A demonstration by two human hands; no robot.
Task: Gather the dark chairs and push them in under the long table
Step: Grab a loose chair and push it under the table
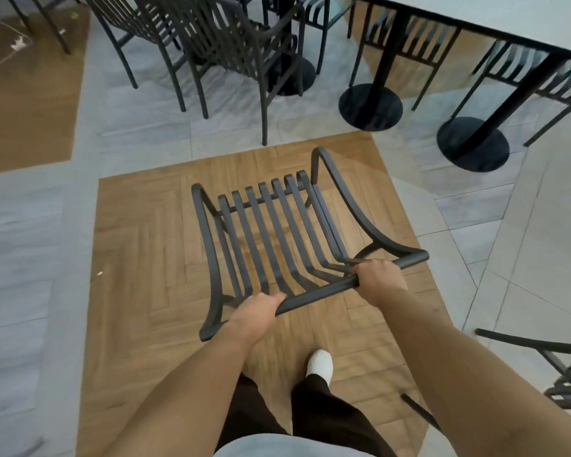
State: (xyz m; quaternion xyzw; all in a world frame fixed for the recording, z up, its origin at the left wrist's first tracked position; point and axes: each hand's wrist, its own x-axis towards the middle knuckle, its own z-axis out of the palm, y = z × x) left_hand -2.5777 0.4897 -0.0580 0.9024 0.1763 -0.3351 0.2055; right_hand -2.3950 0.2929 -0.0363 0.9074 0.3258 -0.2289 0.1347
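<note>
A dark slatted metal chair (277, 232) stands right in front of me on a wood-patterned floor panel, its back nearest me. My left hand (256, 311) grips the left part of the chair's top rail. My right hand (381, 278) grips the same rail further right. The long pale table (495, 14) runs across the upper right on black pedestal legs. Dark chairs (409, 44) sit tucked under its near side.
Several more dark chairs (218, 44) crowd the upper left around another pedestal base. Round black table bases (371, 107) stand on the grey tiles ahead. Another dark chair (567, 374) pokes in at the lower right. My white shoe (320, 362) is just behind the held chair.
</note>
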